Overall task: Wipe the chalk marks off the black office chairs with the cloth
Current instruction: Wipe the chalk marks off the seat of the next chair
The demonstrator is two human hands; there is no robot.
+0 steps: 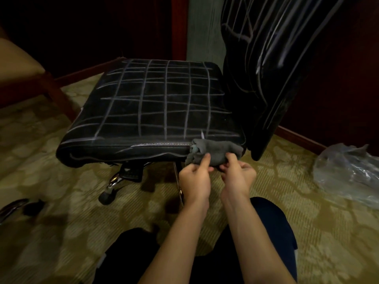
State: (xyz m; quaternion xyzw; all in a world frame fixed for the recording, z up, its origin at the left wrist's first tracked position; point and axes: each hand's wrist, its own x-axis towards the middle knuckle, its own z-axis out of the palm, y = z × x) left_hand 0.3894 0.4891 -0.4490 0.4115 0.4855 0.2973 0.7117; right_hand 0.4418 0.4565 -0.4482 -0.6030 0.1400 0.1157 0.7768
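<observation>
While both hands pinch it, the rolled cloth (215, 151) lies lengthwise along the seat (155, 103) edge.

Left grip (195, 177), right grip (238, 176) pinched closed

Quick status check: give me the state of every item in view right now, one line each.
Seat: covered in a chalk grid, unwiped.
Backrest: upright, streaked with chalk lines.
Cloth: grey, bunched, at the seat's near right corner.
Left hand: grip closed on the cloth.
Right hand: grip closed on the cloth.
Plastic bag: crumpled on the carpet, right.
</observation>
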